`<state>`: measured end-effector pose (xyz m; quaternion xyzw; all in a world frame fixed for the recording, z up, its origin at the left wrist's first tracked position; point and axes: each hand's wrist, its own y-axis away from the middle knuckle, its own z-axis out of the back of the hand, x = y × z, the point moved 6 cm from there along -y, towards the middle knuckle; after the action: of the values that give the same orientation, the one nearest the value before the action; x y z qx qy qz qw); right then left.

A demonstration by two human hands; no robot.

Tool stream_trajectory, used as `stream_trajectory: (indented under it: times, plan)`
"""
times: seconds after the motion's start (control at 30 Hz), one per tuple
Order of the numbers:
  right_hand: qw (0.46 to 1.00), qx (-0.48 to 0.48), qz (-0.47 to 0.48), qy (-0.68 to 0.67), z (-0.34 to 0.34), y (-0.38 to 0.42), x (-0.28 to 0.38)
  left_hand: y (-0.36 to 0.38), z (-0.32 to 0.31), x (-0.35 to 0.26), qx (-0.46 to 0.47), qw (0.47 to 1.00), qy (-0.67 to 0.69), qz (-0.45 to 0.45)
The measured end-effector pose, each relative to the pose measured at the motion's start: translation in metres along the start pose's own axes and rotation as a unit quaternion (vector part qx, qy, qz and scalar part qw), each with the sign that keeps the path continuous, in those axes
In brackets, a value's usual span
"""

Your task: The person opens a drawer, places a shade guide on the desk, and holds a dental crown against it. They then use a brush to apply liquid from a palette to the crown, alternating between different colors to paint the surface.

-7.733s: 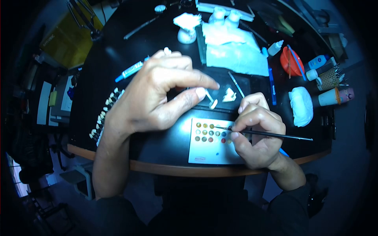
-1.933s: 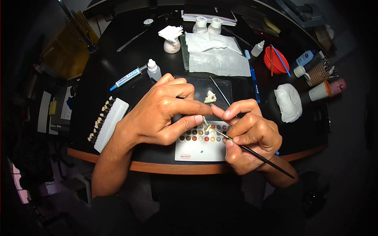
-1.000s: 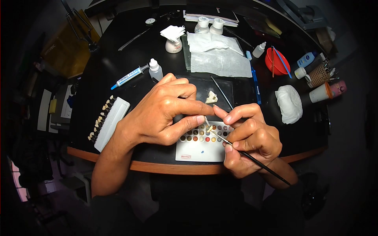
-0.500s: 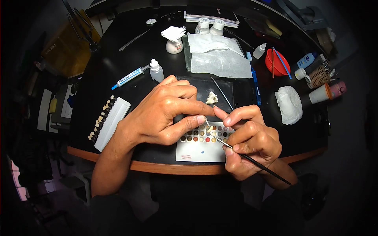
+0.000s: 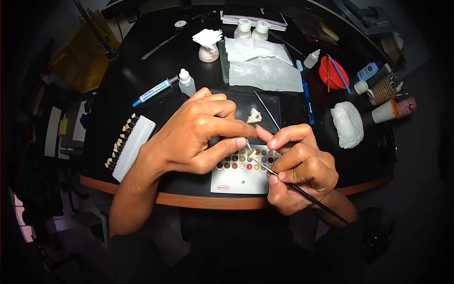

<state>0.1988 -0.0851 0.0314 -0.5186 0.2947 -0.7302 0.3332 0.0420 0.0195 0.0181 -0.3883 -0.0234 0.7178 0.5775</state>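
My left hand (image 5: 198,135) is closed, thumb and index finger pinching a thin pin. At the pin's lower end sits a small cream dental crown (image 5: 252,154). My right hand (image 5: 305,168) grips a fine paintbrush (image 5: 307,195) by its dark handle, its tip at or close to the crown; contact is too small to tell. The index fingers of both hands meet above it. Under the hands lies a white stain palette (image 5: 241,186) with rows of coloured wells, partly covered by my fingers.
A tooth shade guide (image 5: 134,149) lies at left, near a firing paste syringe (image 5: 156,91) and a dropper bottle (image 5: 187,84). Ahead are a honeycomb firing tray (image 5: 254,115), another brush (image 5: 267,110) and white tissue (image 5: 265,75). At right sit a red bowl (image 5: 333,80) and a white wad (image 5: 346,125).
Both hands keep nearly the same pose over the palette. The brush and right hand have shifted very slightly; the whole view has moved a little.
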Motion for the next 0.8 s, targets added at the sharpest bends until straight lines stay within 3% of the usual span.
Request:
stream_trajectory:
  times: [0.8]
  plan:
    - [1.0, -0.01, 0.002, 0.0, 0.0007, 0.0021, -0.0006, -0.0007, 0.0029, -0.0031, 0.008, 1.0, -0.006, 0.009]
